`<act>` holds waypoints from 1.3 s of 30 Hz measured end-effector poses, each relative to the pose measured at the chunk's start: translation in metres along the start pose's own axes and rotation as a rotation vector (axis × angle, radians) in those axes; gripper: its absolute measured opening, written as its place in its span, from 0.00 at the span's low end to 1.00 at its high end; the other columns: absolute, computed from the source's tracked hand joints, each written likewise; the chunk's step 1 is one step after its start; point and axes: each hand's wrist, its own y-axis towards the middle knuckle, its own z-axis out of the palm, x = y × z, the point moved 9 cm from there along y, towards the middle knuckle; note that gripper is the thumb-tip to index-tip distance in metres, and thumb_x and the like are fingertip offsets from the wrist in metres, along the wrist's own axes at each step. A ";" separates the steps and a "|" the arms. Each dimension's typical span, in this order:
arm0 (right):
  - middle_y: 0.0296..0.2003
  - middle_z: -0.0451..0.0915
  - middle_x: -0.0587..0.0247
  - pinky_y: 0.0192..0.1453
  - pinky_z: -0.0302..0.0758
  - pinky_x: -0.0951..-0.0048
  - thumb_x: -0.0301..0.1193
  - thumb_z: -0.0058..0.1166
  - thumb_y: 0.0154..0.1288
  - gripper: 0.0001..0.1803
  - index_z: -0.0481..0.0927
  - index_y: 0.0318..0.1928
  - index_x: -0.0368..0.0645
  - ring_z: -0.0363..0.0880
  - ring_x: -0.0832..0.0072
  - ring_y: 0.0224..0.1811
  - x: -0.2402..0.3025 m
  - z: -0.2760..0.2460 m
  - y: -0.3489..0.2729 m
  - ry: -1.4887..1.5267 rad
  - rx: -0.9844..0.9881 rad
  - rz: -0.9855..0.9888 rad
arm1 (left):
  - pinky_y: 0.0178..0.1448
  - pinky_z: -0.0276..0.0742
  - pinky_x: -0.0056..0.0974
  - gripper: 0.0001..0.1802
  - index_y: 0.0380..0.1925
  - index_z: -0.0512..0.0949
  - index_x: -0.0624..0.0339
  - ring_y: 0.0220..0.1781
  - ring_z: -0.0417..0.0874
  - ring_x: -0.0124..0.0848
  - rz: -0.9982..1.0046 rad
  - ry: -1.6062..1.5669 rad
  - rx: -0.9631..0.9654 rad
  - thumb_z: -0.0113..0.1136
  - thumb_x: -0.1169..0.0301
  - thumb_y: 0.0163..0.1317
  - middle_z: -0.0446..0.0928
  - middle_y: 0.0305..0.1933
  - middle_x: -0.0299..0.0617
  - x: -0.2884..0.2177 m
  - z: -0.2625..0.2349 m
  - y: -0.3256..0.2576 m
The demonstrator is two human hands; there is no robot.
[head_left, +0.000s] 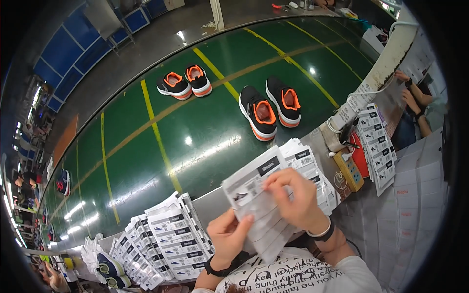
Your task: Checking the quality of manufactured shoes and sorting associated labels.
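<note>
We observe a glossy grey floor (151, 40), blue panels (59, 47) and a pale post (216, 13) beyond a shiny green conveyor belt (212, 124).

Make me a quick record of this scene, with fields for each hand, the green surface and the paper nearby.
left hand: holds a printed white sheet by its left edge, thumb on top
right hand: fingertips at the sheet's face; pinching or not, unclear
green surface: nearer black pair of shoes and farther black pair, both with orange linings
paper nearby: printed stacks on the left, more on the right
between right-hand stacks: yellow socket box
</note>
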 end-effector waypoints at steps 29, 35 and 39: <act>0.32 0.79 0.44 0.30 0.78 0.64 0.31 0.39 0.69 0.11 0.68 0.43 0.36 0.82 0.57 0.31 -0.147 -0.147 0.127 -0.697 -0.789 0.153 | 0.43 0.74 0.28 0.13 0.43 0.73 0.73 0.37 0.80 0.26 -0.416 -0.702 -0.342 0.54 0.83 0.56 0.79 0.40 0.47 0.132 -0.068 0.031; 0.34 0.79 0.46 0.34 0.77 0.58 0.29 0.44 0.65 0.11 0.70 0.45 0.38 0.80 0.52 0.34 -0.162 -0.092 0.177 -1.368 -0.482 -0.139 | 0.45 0.74 0.29 0.13 0.43 0.73 0.74 0.39 0.80 0.26 -0.421 -0.714 -0.323 0.55 0.83 0.56 0.79 0.41 0.47 0.140 -0.062 0.030; 0.38 0.77 0.45 0.36 0.77 0.58 0.32 0.46 0.64 0.13 0.73 0.44 0.36 0.79 0.53 0.38 -0.203 -0.055 0.187 -1.387 -0.087 -0.081 | 0.47 0.74 0.29 0.15 0.44 0.73 0.74 0.41 0.80 0.27 -0.425 -0.742 -0.333 0.55 0.83 0.56 0.79 0.42 0.47 0.143 -0.062 0.032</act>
